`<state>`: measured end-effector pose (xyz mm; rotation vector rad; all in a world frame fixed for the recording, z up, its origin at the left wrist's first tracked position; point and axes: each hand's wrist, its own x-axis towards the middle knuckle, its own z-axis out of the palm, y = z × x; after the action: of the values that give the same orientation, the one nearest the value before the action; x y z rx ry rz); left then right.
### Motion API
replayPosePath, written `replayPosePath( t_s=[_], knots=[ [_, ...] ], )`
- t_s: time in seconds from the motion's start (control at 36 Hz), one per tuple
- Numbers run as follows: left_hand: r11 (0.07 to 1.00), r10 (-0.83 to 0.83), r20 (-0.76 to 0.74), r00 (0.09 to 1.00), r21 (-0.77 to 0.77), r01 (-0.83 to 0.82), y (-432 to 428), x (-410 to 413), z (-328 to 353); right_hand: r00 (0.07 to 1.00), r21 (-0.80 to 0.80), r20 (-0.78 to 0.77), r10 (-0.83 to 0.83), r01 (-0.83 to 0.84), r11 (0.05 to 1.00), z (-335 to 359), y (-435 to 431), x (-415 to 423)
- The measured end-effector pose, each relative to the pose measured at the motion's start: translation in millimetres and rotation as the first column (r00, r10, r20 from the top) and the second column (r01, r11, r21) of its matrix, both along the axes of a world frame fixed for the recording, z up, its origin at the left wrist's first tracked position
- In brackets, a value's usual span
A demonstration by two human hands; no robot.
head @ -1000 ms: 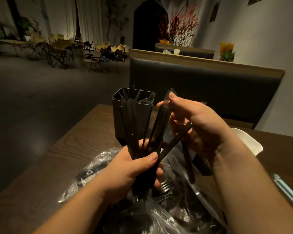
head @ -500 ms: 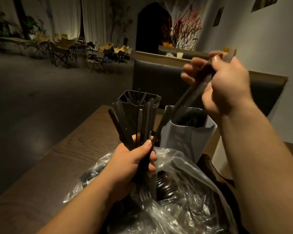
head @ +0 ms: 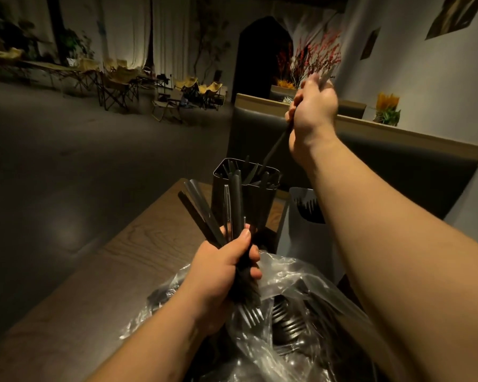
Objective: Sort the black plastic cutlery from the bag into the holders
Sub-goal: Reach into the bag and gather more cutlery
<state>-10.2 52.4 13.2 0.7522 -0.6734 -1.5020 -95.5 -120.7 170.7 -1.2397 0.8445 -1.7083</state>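
My left hand is curled tight around a bunch of black cutlery. The handles stick up just in front of the dark holder. My right hand is high above the dark holder. Its fingers are closed around one long black piece, which slants down so its bottom tip is at the dark holder's open top. I cannot tell what kind of piece it is. More black pieces stand inside the dark holder. A white holder stands just to the right of the dark holder, with black fork tips showing inside. The clear plastic bag lies in front of the dark holder, close to me, and forks show through it. The dark holder sits on a brown wooden table.
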Motion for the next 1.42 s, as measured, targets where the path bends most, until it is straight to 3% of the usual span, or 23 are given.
replayPosePath(
  t_s=[0.17,0.33,0.39,0.44,0.53,0.72,0.81,0.86,0.94,0.97,1.0,1.03,1.06,1.14,1.19,1.25,1.36,1.42],
  knots=[
    [1.000,0.024,-0.046,0.999,0.009,-0.024,-2.1,3.4,-1.8,0.986,0.063,-0.097,0.135,-0.129,0.990,-25.9,1.2,9.1],
    [1.000,0.019,-0.046,0.999,-0.001,-0.019,-2.8,4.2,-2.2,0.872,0.227,-0.390,0.296,-0.220,0.949,-49.6,6.9,12.7],
    [1.000,0.022,-0.038,0.999,-0.006,-0.022,-2.8,4.2,-2.2,0.783,0.212,-0.568,0.252,-0.157,0.965,-51.3,5.8,12.4],
    [1.000,0.020,-0.035,0.999,-0.009,-0.020,-2.4,4.1,-1.9,0.632,0.123,-0.762,0.144,-0.077,0.989,-51.0,4.2,13.1],
    [1.000,0.027,-0.033,0.999,-0.005,-0.027,-2.2,3.6,-1.5,0.468,-0.018,-0.883,-0.015,-0.002,1.000,-50.0,2.5,15.7],
    [0.999,0.038,-0.021,0.999,-0.014,-0.038,-1.6,4.0,-1.8,0.441,-0.157,-0.888,-0.129,-0.026,0.987,-60.2,9.9,15.6],
    [0.999,0.029,-0.030,0.999,-0.013,-0.029,-0.8,3.4,-0.9,0.376,-0.264,-0.896,-0.235,-0.027,0.964,-66.2,9.0,15.5],
    [1.000,0.013,-0.031,0.999,-0.018,-0.013,-0.3,3.4,-0.5,0.253,-0.294,-0.928,-0.273,-0.048,0.955,-68.2,7.7,15.8],
    [0.999,-0.010,-0.040,0.999,-0.031,0.009,0.6,4.0,0.4,-0.160,-0.330,-0.925,-0.346,-0.119,0.937,-65.4,7.6,17.4],
    [0.999,-0.016,-0.041,0.999,-0.037,0.014,1.0,4.2,0.6,-0.260,-0.322,-0.901,-0.348,-0.138,0.937,-62.6,7.6,17.7],
    [0.999,-0.021,-0.043,0.999,-0.041,0.019,1.4,4.3,0.8,-0.301,-0.298,-0.895,-0.329,-0.146,0.943,-58.9,7.7,16.8],
    [0.999,-0.026,-0.047,0.999,-0.043,0.024,1.6,4.1,0.9,-0.281,-0.261,-0.914,-0.293,-0.146,0.954,-54.0,8.3,14.2],
    [0.999,-0.030,-0.052,0.998,-0.042,0.028,1.8,3.9,0.6,-0.172,-0.214,-0.956,-0.237,-0.141,0.967,-47.7,10.8,10.3],
    [0.998,-0.041,-0.024,0.999,-0.039,0.040,2.4,3.4,0.5,0.317,-0.175,-0.941,-0.118,-0.159,0.972,-25.2,32.6,-5.6],
    [0.997,-0.049,0.027,0.998,-0.053,0.051,3.1,3.2,0.2,0.480,-0.219,-0.869,-0.117,-0.163,0.962,-12.5,58.4,-18.7],
    [0.995,-0.054,0.111,0.992,-0.074,0.063,4.2,2.5,-0.4,0.495,-0.237,-0.863,-0.099,-0.224,0.945,-7.1,87.4,-30.0],
    [0.991,-0.058,0.292,0.955,-0.098,0.090,6.6,-1.4,-3.3,0.183,-0.239,-0.963,-0.196,-0.255,0.937,-22.3,119.2,-40.7],
    [0.990,-0.069,0.326,0.943,-0.096,0.106,8.1,-4.1,-3.3,0.111,-0.264,-0.963,-0.246,-0.209,0.941,-32.9,125.2,-42.3]
  ],
)
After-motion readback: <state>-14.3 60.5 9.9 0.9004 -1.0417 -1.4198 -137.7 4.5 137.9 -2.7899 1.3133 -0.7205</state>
